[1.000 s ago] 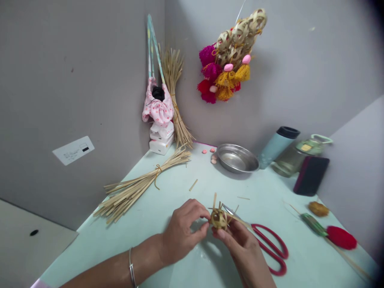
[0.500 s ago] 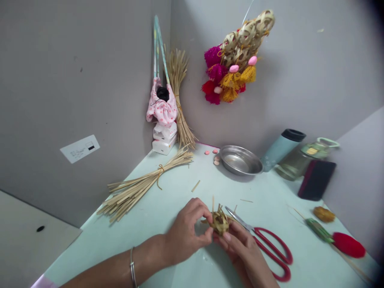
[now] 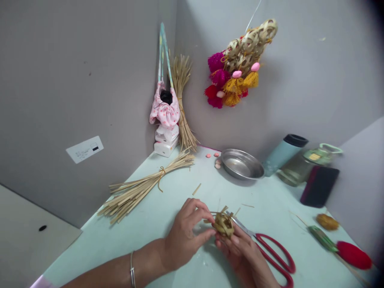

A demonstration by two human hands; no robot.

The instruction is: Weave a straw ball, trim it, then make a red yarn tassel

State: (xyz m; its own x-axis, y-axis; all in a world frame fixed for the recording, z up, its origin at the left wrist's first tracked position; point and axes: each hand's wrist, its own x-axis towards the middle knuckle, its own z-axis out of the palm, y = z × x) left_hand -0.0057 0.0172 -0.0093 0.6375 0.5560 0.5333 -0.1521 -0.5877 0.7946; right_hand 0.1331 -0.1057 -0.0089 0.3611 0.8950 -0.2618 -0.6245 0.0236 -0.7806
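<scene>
Head view: the left forearm comes in over the surface [image 3: 177,188] from its near left side, lying low, a silver bangle [image 3: 132,271] at the wrist. The left hand [image 3: 187,234] is palm inward, knuckles raised, forefinger and thumb reaching rightward with a gap between them, their tips at the left side of a small ball woven from flat straw strips [image 3: 224,226]. Whether those tips pinch a strip end, I cannot tell.

The right hand [image 3: 249,254] comes up from the near edge and grasps the ball, thumb along its lower right and fingers curled behind and beneath. The ball is held above the near middle of the surface, loose strip ends sticking out at its top and left.

Just beyond and right of it lie red-handled scissors [image 3: 253,234], points toward the ball, handles toward the near right. A tied straw bundle [image 3: 141,188] lies along the left edge. Near the back edge stands a steel bowl [image 3: 242,164], with a blue tumbler [image 3: 286,154] just beside it; a dark phone [image 3: 319,187] leans near the right edge.
</scene>
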